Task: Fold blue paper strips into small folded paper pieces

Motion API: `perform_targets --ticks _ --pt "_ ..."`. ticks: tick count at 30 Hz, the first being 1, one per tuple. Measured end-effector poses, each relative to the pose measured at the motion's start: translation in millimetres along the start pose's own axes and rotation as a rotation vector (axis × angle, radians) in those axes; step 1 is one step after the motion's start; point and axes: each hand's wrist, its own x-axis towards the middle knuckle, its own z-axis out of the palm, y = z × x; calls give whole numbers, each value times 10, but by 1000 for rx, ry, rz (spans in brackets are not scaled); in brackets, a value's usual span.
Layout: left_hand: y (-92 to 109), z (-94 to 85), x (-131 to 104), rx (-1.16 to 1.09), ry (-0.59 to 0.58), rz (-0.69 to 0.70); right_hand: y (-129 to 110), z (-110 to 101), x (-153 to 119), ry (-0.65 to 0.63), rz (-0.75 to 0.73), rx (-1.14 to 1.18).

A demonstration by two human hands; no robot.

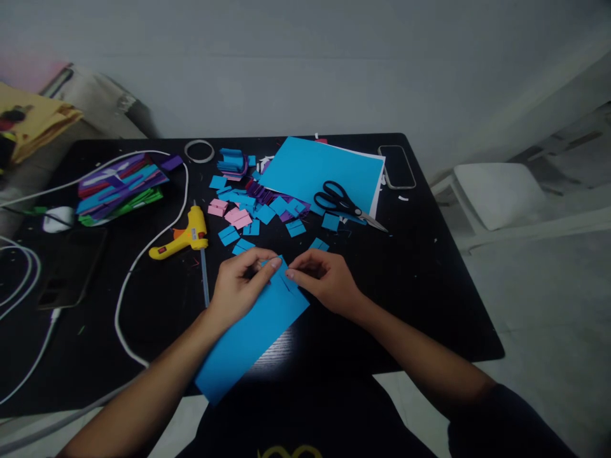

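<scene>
A long strip of blue paper point(252, 334) slants from the table's front edge up to my hands. My left hand point(243, 280) grips its upper end, thumb on top and fingers beneath. A thin dark line, a slit or crease, crosses the paper near that end. My right hand point(327, 280) is closed in a pinch at the strip's upper right edge; whether it holds the paper itself or a small piece is too small to tell. Just beyond my hands lie several small blue paper pieces point(229, 235) with lines across them, and a few pink pieces point(237, 217).
Black-handled scissors point(341, 202) rest on a blue sheet point(329, 168). A yellow glue gun point(188, 235) lies to the left, with a white cable point(128, 280) looping round it. Farther left are a bundle of coloured paper point(119, 187) and a phone point(74, 267). Another phone point(397, 166) sits at the back right.
</scene>
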Motion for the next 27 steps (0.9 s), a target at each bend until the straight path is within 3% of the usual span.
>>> perform_targets --ticks 8,16,27 --pt "-13 -23 1 76 -83 80 39 5 3 -14 -46 53" --pt "-14 -3 12 -150 -90 -81 26 -18 24 80 -43 58" --pt "14 -11 26 -164 -154 -126 -7 -19 46 84 19 71"
